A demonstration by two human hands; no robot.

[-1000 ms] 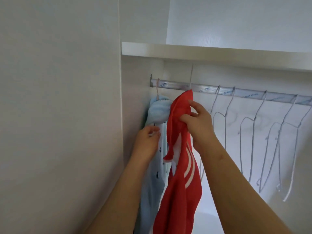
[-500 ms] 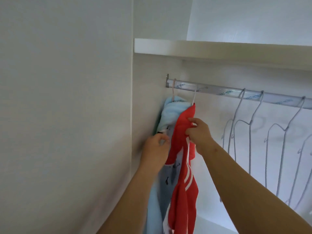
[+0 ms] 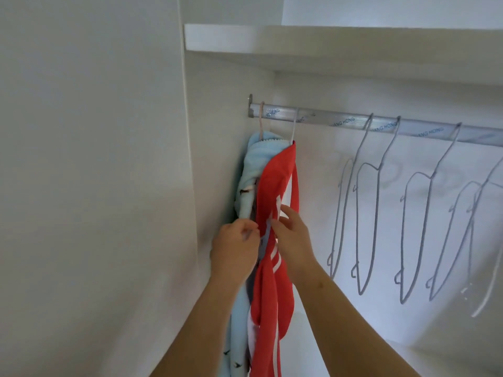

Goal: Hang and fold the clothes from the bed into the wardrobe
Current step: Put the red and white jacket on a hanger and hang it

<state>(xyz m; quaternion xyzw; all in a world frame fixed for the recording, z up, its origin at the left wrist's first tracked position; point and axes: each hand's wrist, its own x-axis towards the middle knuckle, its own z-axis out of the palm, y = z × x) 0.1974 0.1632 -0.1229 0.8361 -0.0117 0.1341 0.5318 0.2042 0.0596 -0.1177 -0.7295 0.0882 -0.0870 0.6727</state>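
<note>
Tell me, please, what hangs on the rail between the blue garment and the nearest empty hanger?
Only the red striped garment on its white hanger, per the head view.

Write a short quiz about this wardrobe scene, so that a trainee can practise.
1. True or false: the red garment hangs on the rail to the right of the light blue garment.
2. What does the right hand touch? A the rail; B the red garment; C the light blue garment.
3. How many garments hang on the rail?
Key: 1 true; 2 B; 3 two.
</note>
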